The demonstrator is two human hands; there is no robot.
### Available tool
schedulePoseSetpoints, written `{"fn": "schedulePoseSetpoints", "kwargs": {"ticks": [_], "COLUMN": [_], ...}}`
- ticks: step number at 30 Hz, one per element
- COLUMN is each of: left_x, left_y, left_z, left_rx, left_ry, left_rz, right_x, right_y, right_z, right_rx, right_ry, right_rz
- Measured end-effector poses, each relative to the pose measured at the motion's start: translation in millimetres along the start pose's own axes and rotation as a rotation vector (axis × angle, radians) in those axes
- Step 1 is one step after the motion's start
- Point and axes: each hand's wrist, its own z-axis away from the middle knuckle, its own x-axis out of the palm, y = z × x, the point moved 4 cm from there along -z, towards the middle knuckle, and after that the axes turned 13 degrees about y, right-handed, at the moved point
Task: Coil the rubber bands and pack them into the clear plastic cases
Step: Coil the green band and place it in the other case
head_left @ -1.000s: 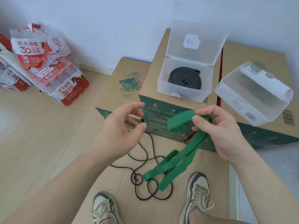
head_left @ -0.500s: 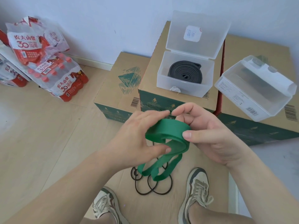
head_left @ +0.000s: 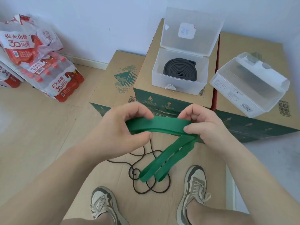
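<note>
**Coiling the green band (head_left: pixel 159 124)**

Just in front of the open case (head_left: pixel 178 87), left hand (head_left: pixel 118 133) and right hand (head_left: pixel 209 127) each pinch an end of the green band's flattened loop, with perhaps one turn wound. Next: roll in the hanging tails tightly.

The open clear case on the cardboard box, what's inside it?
A dark grey rubber band, wound into a flat coil, lies inside the open clear case. The coil covers the floor beneath it, so anything under it is hidden.
</note>
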Motion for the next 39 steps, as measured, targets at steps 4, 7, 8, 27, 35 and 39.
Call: {"fn": "schedulePoseSetpoints", "kwargs": {"ticks": [4,7,8,27,35,39], "left_x": [5.7,13.7,14.1,4.1,13.4,11.0], "left_y": [12.3,21.8,23.9,17.5,24.6,19.3], "left_z": [4.5,7.8,7.9,4.0,11.7,8.5], "left_rx": [0.151,0.245,0.258,0.311,0.286,0.177], "left_ry": [0.103,0.092,0.102,0.25,0.238,0.248], "left_rz": [-0.015,-0.077,-0.079,0.021,-0.039,0.022], "right_x": [12.7,27.0,29.4,15.1,26.4,23.6], "right_y": [-7.0,-17.9,-19.8,-16.7,-20.8,-21.4], "right_z": [8.2,16.6,17.0,10.7,13.0,12.6], "right_rx": [-0.088,-0.114,-0.128,-0.101,-0.273,-0.304], "right_ry": [-0.102,-0.184,-0.194,-0.082,-0.069,0.043], "right_rz": [-0.031,-0.281,-0.298,-0.191,-0.114,-0.098]}}
